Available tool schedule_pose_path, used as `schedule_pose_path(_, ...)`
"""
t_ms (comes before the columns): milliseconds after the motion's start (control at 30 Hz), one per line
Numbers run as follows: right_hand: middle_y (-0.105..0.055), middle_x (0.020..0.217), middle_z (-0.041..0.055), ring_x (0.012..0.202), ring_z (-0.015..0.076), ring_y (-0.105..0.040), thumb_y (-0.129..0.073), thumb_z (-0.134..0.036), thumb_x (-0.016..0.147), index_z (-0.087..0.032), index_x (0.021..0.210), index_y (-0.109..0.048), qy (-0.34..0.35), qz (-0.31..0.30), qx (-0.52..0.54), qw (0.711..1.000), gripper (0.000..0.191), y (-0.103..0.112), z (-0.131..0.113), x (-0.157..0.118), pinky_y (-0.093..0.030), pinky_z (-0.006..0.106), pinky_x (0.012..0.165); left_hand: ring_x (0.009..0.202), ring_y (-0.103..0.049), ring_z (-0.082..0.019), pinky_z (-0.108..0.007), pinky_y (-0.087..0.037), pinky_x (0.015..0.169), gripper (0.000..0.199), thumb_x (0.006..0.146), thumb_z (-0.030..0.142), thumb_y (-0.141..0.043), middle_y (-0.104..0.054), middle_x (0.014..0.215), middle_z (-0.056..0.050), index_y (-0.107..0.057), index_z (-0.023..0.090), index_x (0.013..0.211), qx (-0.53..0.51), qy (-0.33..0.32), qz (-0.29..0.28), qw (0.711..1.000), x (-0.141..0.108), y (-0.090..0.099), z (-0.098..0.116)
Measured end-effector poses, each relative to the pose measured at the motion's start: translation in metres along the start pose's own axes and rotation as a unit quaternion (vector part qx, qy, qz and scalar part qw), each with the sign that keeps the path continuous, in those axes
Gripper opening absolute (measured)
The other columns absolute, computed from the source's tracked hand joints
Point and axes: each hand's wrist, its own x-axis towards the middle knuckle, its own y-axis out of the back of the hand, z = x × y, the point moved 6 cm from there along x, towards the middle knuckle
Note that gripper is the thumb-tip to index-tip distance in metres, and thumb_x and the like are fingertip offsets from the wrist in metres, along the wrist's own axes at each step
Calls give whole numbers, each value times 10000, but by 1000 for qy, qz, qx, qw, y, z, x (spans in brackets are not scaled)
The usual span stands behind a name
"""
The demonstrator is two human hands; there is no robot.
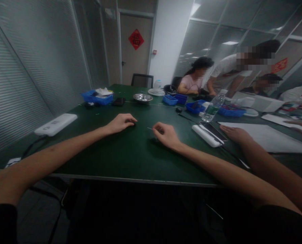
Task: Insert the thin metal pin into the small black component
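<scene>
My right hand is held just above the green table, its thumb and forefinger pinching a thin, pale, needle-like piece. The tip of that piece points left, toward my left hand. The left fingers are curled, with thumb and forefinger close together near the tabletop. Whatever lies between those fingertips, if anything, is too small and dim to make out. A gap of bare table separates the two hands.
A white power bank-like box, a phone and a water bottle stand right. A co-worker's hand rests by a white sheet. Behind are a metal bowl and a blue basket. Another white box lies left.
</scene>
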Motion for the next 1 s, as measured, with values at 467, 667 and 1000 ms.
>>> schedule_pose_path(467, -725, 917, 46, 813, 182, -652, -606, -283, 961, -191, 985, -711, 22, -13, -7, 1000, 141, -3, 1, -1, -474, 272, 715, 1023, -716, -298, -397, -487, 1027, 290, 777, 409, -773, -801, 1053, -72, -853, 241, 1000, 78, 237, 125, 960, -40, 96, -166)
schedule_pose_path(667, -726, 929, 55, 809, 182, -646, -599, -290, 972, -186, 1000, -711, 19, -32, -2, 999, 156, -2, -4, -2, -477, 275, 716, 1098, -696, -287, -401, -495, 1031, 432, 709, 368, -836, -788, 1122, -92, -821, 210, 1111, -39, 332, 138, 932, -41, 91, -173)
schedule_pose_path(1000, -725, 965, 49, 827, 172, -643, -606, -252, 970, -193, 1015, -698, 96, -85, -11, 992, 118, -8, -16, -6, -460, 275, 736, 1113, -701, -265, -373, -526, 963, 336, 809, 406, -798, -769, 1198, -60, -817, 269, 1116, -126, 174, -106, 971, -6, 0, -29)
